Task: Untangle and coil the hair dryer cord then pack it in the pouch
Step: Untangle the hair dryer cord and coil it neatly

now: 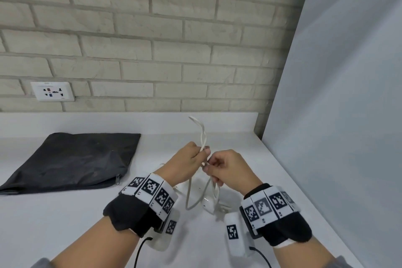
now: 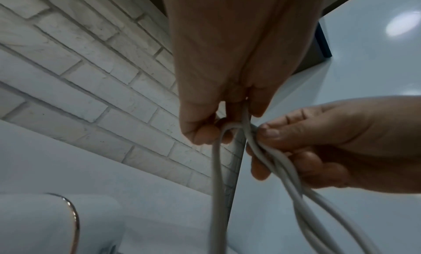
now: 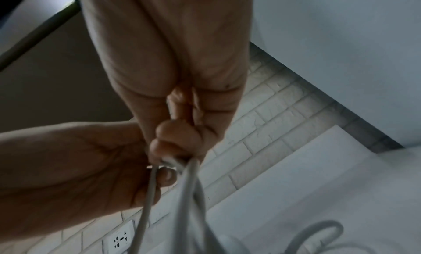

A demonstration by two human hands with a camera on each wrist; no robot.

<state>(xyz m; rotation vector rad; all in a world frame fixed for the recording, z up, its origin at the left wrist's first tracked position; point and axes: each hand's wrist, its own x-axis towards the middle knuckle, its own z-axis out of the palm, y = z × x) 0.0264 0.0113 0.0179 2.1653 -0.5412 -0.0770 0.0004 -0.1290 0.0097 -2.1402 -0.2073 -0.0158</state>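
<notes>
A white hair dryer cord [image 1: 203, 137] hangs twisted between both hands above the white counter [image 1: 65, 224]. My left hand [image 1: 191, 159] pinches the cord [image 2: 216, 167] just below an upstanding twisted loop. My right hand [image 1: 226, 169] grips several strands [image 2: 280, 169] right beside it, thumb on top. The strands [image 3: 191, 185] drop from the fists toward the white hair dryer [image 1: 207, 204], which lies on the counter mostly hidden under my hands. Its rounded body with a metallic ring [image 2: 73, 222] shows in the left wrist view. The black zip pouch [image 1: 71, 161] lies flat at left.
A brick wall [image 1: 152, 39] with a white socket [image 1: 52, 91] backs the counter. A grey panel [image 1: 337, 115] closes off the right side. Black cables [image 1: 139, 250] trail from my wrist bands toward the front edge.
</notes>
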